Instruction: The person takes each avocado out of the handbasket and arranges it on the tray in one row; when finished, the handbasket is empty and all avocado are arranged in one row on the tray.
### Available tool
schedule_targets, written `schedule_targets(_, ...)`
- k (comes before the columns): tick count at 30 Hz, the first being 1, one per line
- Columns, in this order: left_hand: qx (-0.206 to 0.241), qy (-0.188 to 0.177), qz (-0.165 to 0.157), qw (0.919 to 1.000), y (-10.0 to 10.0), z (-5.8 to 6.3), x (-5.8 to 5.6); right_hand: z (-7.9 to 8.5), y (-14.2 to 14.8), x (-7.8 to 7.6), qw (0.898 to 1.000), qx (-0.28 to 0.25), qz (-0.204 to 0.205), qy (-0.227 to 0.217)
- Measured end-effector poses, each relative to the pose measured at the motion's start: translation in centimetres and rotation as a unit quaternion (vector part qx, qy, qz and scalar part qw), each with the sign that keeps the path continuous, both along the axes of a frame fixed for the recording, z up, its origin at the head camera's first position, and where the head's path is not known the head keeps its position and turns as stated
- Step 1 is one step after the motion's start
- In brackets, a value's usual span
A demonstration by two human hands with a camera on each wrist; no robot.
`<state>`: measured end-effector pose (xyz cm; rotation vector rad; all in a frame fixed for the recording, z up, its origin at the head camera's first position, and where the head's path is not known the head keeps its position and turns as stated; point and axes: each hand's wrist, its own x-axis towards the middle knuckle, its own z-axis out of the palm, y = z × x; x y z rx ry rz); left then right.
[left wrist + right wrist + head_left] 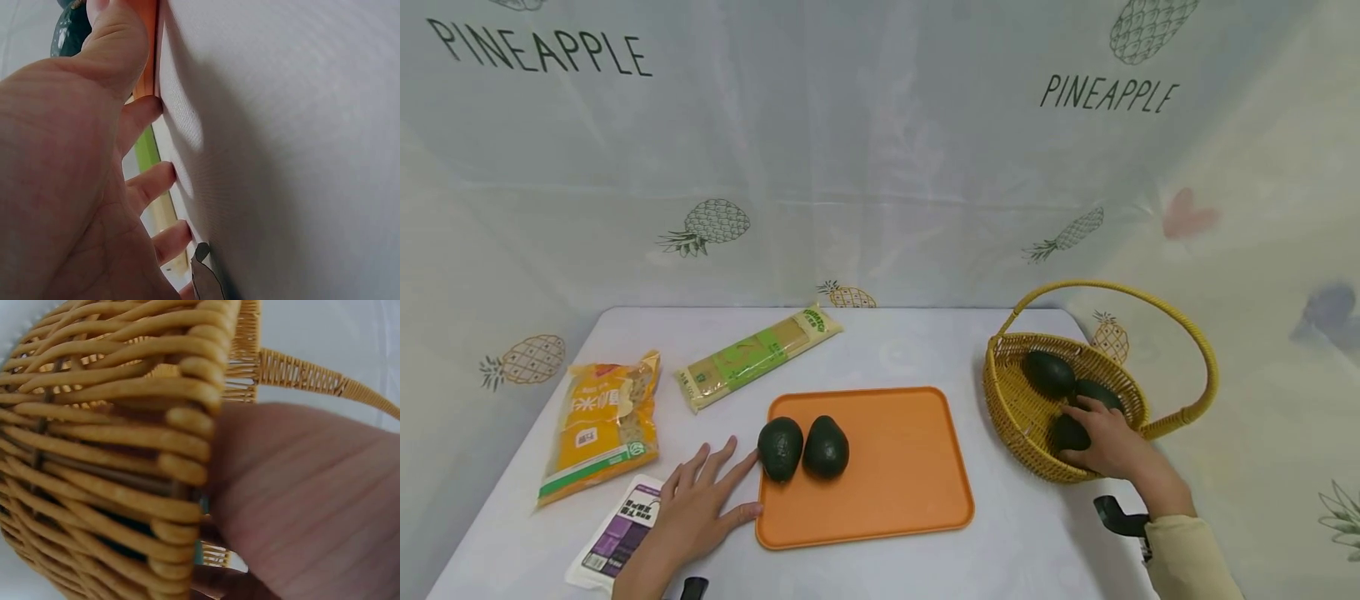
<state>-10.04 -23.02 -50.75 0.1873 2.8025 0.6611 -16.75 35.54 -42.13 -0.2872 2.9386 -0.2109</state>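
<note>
Two dark green avocados, a left one (780,450) and a right one (826,447), rest side by side on the left part of an orange tray (902,467). My left hand (696,504) lies beside the tray's left edge with its fingers spread, its index fingertip close to the left avocado. In the left wrist view the fingertips (153,184) meet the white tabletop. Inside a yellow wicker basket (1011,417), my right hand (1108,437) grips an avocado (1069,434) between thumb and fingers. Two more avocados (1049,372) sit behind it. Basket weave hides most of that grip in the right wrist view.
An orange-yellow food bag (606,421) lies at the left of the table. Behind the tray is a long green-and-tan packet (758,357). A white-and-purple packet (621,533) is partly under the left forearm. The basket's tall handle (1206,358) arches to the right.
</note>
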Motion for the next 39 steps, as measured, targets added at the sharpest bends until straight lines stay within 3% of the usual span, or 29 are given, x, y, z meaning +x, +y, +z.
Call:
schedule_targets(6,-0.002,0.002,-0.001,1.0000,0.1,0.0,0.0,0.3,0.1,0.1,0.999,-0.024,0.023,-0.035)
schedule_targets(12,-0.002,-0.001,0.000,1.0000,0.1,0.1,0.0,-0.2,0.3,0.1,0.998,-0.062,0.024,-0.023)
schedule_targets(23,-0.004,-0.007,0.001,1.0000,0.1,0.1,0.0,-0.7,0.1,0.1,0.998,-0.068,0.013,0.012)
schedule_targets(39,-0.002,-0.010,0.000,0.9999,0.1,0.4,-0.1,2.2,-1.0,0.6,0.993,-0.098,0.019,0.063)
